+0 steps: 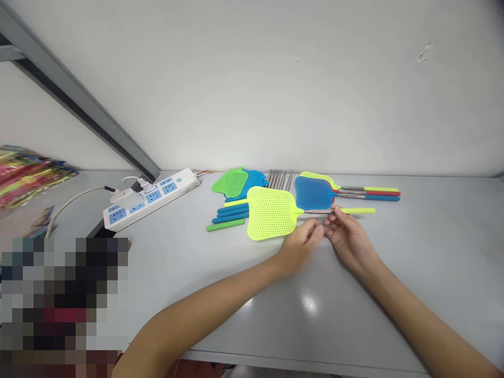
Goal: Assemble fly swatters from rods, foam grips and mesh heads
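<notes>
A yellow fly swatter (pixel 271 212) hangs over the table, its perforated head to the left. My right hand (pixel 350 239) pinches it where the metal rod meets the yellow handle. Just below the rod, my left hand (pixel 301 244) has its fingers curled together; whether anything is in them is hidden. Behind the rod lie several assembled swatters, with a blue swatter head (pixel 314 192) on top. Loose green swatter heads (pixel 230 182) and blue ones lie to the left. Bare metal rods (pixel 279 179) stand out beside them. Blue handles (pixel 232 212) and a green handle (pixel 225 225) are partly covered by the yellow head.
A white power strip (pixel 151 199) with plugs and a cable lies on the left of the grey table (pixel 433 262). Colourful plastic packages (pixel 31 176) are piled at the far left. A grey metal post (pixel 79 89) slants down to the table's back edge, along the wall.
</notes>
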`<state>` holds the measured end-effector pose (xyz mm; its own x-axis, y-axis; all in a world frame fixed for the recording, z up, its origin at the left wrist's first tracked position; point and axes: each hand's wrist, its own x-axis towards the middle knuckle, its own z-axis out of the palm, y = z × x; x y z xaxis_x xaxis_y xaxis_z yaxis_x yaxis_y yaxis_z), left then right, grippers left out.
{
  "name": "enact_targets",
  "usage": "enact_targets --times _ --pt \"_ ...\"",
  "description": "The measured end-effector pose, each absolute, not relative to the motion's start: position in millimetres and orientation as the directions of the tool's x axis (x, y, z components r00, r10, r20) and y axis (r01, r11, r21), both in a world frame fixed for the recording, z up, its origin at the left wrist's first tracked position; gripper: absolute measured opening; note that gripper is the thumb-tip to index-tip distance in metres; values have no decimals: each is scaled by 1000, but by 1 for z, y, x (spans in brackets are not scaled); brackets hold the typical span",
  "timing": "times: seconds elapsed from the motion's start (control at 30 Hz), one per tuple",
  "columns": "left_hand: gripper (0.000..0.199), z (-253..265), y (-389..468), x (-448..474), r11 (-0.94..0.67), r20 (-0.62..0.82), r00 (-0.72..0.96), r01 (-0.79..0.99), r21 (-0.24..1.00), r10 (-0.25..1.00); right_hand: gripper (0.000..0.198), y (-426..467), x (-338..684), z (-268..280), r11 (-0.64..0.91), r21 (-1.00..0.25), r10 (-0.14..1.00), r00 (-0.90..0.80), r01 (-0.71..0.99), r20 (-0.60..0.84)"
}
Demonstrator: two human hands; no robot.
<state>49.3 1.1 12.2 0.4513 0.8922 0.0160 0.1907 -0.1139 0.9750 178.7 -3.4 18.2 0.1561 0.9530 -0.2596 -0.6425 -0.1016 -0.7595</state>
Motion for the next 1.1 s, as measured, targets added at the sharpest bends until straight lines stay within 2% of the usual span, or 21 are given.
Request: enact_targets --times 0.13,0.33,0.57,0.83,0.93,1.1 --pt "29 14 1 46 -276 28 562 362 890 827 17 5 197 17 -45 -771 922 271 -635 -278" --pt "33 14 1 43 -301 4 584 413 859 811 12 19 238 17 78 -827 832 494 -556 -254" --pt "33 13 1 43 -379 30 633 424 823 773 9 28 278 10 127 -767 757 561 -628 -334" --pt "30 12 0 45 -518 117 666 444 731 736 15 31 291 2 106 -799 683 627 -592 -374" --pt "30 12 -1 46 -549 133 684 438 712 717 12 29 288 2 78 -819 687 626 -569 -369" --pt "31 12 -1 46 -546 133 682 437 715 720 12 27 277 7 -60 -871 738 566 -488 -368"
